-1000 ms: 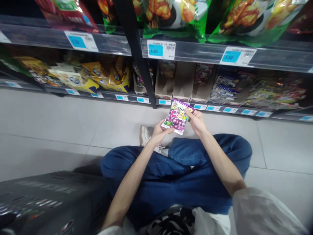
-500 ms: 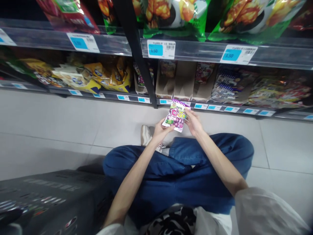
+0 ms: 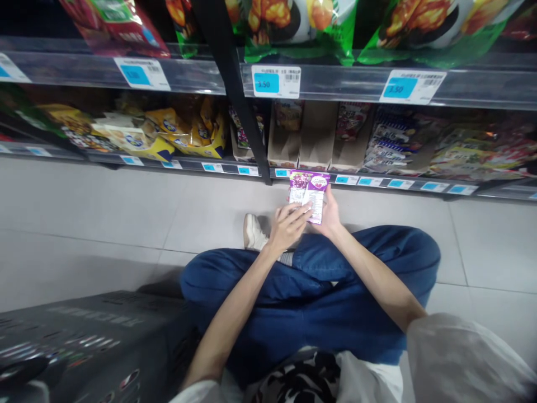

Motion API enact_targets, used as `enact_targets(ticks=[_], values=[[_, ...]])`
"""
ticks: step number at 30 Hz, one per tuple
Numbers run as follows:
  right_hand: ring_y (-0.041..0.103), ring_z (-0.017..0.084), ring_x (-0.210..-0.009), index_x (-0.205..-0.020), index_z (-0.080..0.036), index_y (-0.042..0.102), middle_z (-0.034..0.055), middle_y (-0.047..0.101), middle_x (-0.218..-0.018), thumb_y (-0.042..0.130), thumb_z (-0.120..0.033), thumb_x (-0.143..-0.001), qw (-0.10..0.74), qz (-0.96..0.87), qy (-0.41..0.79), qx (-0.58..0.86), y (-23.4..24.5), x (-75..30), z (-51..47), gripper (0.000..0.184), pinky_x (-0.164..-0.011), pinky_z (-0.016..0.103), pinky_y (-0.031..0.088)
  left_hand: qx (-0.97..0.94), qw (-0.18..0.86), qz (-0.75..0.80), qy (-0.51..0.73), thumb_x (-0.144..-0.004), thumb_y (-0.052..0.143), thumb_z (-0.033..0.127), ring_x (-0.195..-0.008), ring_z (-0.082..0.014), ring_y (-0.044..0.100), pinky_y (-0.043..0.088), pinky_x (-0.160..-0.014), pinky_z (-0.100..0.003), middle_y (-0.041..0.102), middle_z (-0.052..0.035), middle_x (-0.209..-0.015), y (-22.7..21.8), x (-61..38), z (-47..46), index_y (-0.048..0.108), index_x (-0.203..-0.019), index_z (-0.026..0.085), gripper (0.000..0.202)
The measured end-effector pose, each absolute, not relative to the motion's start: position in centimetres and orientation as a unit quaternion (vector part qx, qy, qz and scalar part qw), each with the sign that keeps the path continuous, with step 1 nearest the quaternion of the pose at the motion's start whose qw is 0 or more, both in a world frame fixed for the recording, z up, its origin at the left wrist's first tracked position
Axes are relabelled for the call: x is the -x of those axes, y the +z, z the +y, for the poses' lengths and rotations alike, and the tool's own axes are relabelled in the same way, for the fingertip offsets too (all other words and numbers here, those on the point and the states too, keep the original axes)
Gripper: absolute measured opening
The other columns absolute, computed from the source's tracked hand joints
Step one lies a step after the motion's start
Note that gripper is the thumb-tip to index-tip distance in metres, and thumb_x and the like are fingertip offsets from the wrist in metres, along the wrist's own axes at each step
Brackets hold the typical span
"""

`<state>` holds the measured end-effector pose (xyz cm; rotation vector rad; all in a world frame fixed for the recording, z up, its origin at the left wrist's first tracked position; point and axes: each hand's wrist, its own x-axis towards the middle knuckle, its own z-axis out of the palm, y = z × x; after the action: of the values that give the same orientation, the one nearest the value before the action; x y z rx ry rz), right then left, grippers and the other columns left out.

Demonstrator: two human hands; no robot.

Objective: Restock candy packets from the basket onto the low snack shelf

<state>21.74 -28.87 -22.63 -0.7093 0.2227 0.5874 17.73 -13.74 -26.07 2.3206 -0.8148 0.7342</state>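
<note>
A small purple-and-white packet of grape gummy candy point(image 3: 312, 182) is held up over my crossed legs, its printed back with small text facing me. My right hand point(image 3: 330, 215) grips it from behind and along the right edge, with fingertips peeking out at the left edge. Across the packet's lower front lie the outstretched fingers of my left hand point(image 3: 289, 226), touching the text area; its thumb is hidden. Just beyond the packet stand open cardboard display boxes point(image 3: 314, 137) on the bottom shelf.
Snack bags point(image 3: 388, 137) and yellow packs point(image 3: 201, 131) line the bottom shelf. Larger green bags point(image 3: 302, 33) sit above, behind a rail with price tags point(image 3: 276, 82). A black post point(image 3: 251, 129) divides the shelving. A grey crate point(image 3: 104, 324) stands at my left on the tiled floor.
The packet has been turned over from its colourful front to its printed back. My right hand has moved behind it, and my left hand has shifted from its lower left edge onto its face.
</note>
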Motion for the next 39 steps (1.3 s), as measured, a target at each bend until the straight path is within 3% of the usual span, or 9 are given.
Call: enact_targets(ticks=[4, 9, 16, 23, 30, 32, 35, 37, 39], values=[[0.068, 0.031, -0.104, -0.129, -0.016, 0.064, 0.0142, 0.074, -0.107, 0.042, -0.083, -0.084, 0.883, 0.096, 0.290, 0.357, -22.9, -21.6, -29.2, 0.083, -0.085, 0.045, 0.060, -0.863, 0.306, -0.315, 0.248, -0.096, 0.055, 0.016, -0.115, -0.0220, 0.060, 0.040, -0.094, -0.039, 0.068, 0.0020, -0.130, -25.7, -17.4, -13.7, 0.064, -0.131, 0.030, 0.038], [0.069, 0.031, -0.102, -0.126, -0.017, 0.066, 0.0135, 0.074, -0.104, 0.051, -0.082, -0.080, 0.869, 0.123, 0.257, 0.405, -23.1, -21.5, -29.2, 0.082, -0.084, 0.043, 0.060, -0.865, 0.400, -0.283, 0.111, -0.098, 0.052, 0.023, -0.122, -0.0278, 0.058, 0.034, -0.102, -0.046, 0.066, -0.0005, -0.132, -25.8, -17.3, -13.6, 0.067, -0.128, 0.030, 0.035], [0.068, 0.031, -0.103, -0.124, -0.017, 0.067, 0.0130, 0.074, -0.103, 0.050, -0.086, -0.079, 0.864, 0.122, 0.243, 0.423, -23.1, -21.5, -29.1, 0.085, -0.084, 0.043, 0.059, -0.845, 0.477, -0.239, 0.039, -0.097, 0.054, 0.032, -0.127, -0.0292, 0.055, 0.034, -0.110, -0.049, 0.067, -0.0041, -0.130, -25.6, -17.3, -13.6, 0.072, -0.122, 0.030, 0.030], [0.067, 0.031, -0.105, -0.122, -0.017, 0.069, 0.0124, 0.074, -0.102, 0.052, -0.085, -0.078, 0.862, 0.121, 0.227, 0.436, -22.5, -21.5, -29.0, 0.083, -0.085, 0.043, 0.058, -0.850, 0.460, -0.249, 0.060, -0.096, 0.055, 0.024, -0.126, -0.0287, 0.055, 0.030, -0.112, -0.048, 0.066, -0.0030, -0.133, -25.8, -17.2, -13.6, 0.071, -0.124, 0.029, 0.033], [0.066, 0.032, -0.107, -0.109, -0.019, 0.071, 0.0112, 0.074, -0.100, 0.052, -0.084, -0.077, 0.857, 0.124, 0.258, 0.429, -22.6, -21.5, -28.8, 0.075, -0.087, 0.044, 0.057, -0.862, 0.440, -0.214, 0.134, -0.093, 0.052, 0.017, -0.137, -0.0278, 0.047, 0.031, -0.117, -0.050, 0.060, -0.0051, -0.141, -26.0, -17.5, -14.0, 0.065, -0.132, 0.025, 0.043], [0.066, 0.030, -0.106, -0.104, -0.021, 0.069, 0.0089, 0.074, -0.100, 0.057, -0.076, -0.077, 0.865, 0.121, 0.250, 0.419, -23.1, -21.8, -28.7, 0.063, -0.087, 0.043, 0.056, -0.839, 0.491, -0.191, 0.139, -0.093, 0.050, 0.019, -0.137, -0.0250, 0.048, 0.034, -0.118, -0.047, 0.060, -0.0056, -0.141, -25.7, -17.7, -14.2, 0.064, -0.132, 0.024, 0.043], [0.066, 0.022, -0.097, -0.104, -0.026, 0.064, 0.0004, 0.073, -0.097, 0.076, -0.048, -0.070, 0.885, 0.140, 0.180, 0.407, -24.0, -22.4, -28.5, 0.042, -0.081, 0.035, 0.055, -0.761, 0.631, -0.111, 0.104, -0.094, 0.055, 0.028, -0.132, -0.0222, 0.053, 0.040, -0.116, -0.040, 0.060, -0.0083, -0.140, -25.8, -18.2, -14.4, 0.060, -0.135, 0.022, 0.042], [0.066, 0.017, -0.089, -0.106, -0.028, 0.061, -0.0045, 0.073, -0.096, 0.081, -0.030, -0.063, 0.885, 0.164, 0.141, 0.413, -24.5, -22.7, -28.4, 0.048, -0.075, 0.028, 0.053, -0.694, 0.716, -0.029, 0.077, -0.090, 0.063, 0.036, -0.126, -0.0219, 0.058, 0.045, -0.111, -0.036, 0.060, -0.0100, -0.138, -26.3, -18.7, -14.3, 0.056, -0.135, 0.021, 0.048], [0.065, 0.014, -0.086, -0.106, -0.028, 0.059, -0.0057, 0.073, -0.098, 0.084, -0.024, -0.060, 0.878, 0.177, 0.129, 0.425, -24.8, -22.8, -28.4, 0.053, -0.070, 0.025, 0.050, -0.636, 0.768, 0.040, 0.059, -0.084, 0.072, 0.042, -0.121, -0.0216, 0.061, 0.048, -0.106, -0.034, 0.062, -0.0098, -0.133, -27.0, -19.2, -14.1, 0.055, -0.133, 0.020, 0.056]])
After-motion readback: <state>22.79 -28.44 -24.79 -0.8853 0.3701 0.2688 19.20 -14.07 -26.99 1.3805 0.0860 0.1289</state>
